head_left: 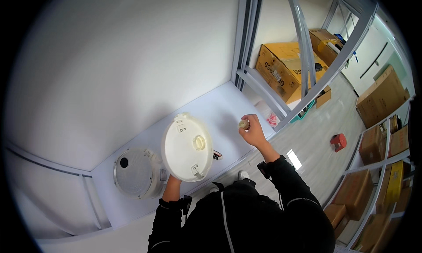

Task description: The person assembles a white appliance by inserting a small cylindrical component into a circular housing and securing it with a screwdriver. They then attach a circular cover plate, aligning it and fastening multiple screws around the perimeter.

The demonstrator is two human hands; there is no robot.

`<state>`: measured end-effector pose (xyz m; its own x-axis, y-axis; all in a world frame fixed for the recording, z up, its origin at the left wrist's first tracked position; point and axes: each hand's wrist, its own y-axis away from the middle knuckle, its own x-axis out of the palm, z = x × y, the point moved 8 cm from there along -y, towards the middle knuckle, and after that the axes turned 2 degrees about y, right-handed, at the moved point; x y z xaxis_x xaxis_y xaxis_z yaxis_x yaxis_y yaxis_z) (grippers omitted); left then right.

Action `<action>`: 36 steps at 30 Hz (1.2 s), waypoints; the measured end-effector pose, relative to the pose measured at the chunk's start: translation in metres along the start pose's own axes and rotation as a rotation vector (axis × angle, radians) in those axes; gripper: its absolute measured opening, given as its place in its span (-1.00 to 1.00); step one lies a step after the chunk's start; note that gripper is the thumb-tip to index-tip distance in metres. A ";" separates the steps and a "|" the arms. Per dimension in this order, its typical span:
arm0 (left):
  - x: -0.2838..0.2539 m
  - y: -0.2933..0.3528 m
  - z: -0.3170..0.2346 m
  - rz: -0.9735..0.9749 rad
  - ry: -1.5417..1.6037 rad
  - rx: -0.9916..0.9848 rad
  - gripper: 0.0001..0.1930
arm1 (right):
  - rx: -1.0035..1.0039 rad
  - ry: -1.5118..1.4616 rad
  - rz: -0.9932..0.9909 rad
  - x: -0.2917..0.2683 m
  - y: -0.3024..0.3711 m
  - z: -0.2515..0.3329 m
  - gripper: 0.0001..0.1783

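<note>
My left hand [173,186] holds up a white oval-looking lid [181,149] by its near edge, its inner side facing me. The fingers are hidden behind it. A cream ring-shaped fitting [199,142] stands out from the lid's inner face, with small screwed brackets at both ends. To the right, my right hand [252,132] is closed on a small round cream cap [243,124], raised above the table and apart from the lid. Left of the lid sits a round white appliance body [137,174] with a grey screwed-down top plate and a black round spot.
The white table [228,103] runs along a pale wall. A small dark keypad device [217,155] shows past the lid's right edge. Beyond a grey metal frame [303,46] stands a yellow carton [285,70]. A red stool [339,142] and shelves with brown boxes [354,189] are at right.
</note>
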<state>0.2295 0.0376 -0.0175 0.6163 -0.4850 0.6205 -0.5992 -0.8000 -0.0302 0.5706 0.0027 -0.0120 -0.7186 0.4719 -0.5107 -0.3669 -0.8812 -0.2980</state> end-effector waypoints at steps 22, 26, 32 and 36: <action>0.072 -0.078 0.012 -0.085 0.096 0.135 -0.35 | -0.088 0.160 0.401 0.005 -0.055 -0.090 -0.67; 0.085 -0.089 0.017 -0.088 0.109 0.151 -0.34 | 0.132 0.120 0.366 0.000 -0.063 -0.107 -0.63; 0.103 -0.098 0.024 -0.087 0.127 0.153 -0.34 | 0.169 0.196 0.461 0.012 -0.064 -0.125 -0.58; 0.108 -0.103 0.029 -0.089 0.132 0.156 -0.34 | 0.212 0.104 0.519 0.021 -0.057 -0.127 -0.64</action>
<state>0.3731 0.0573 0.0298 0.5845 -0.3678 0.7233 -0.4526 -0.8876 -0.0855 0.6513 0.0658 -0.1080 -0.7780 -0.0332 -0.6273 -0.0997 -0.9794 0.1755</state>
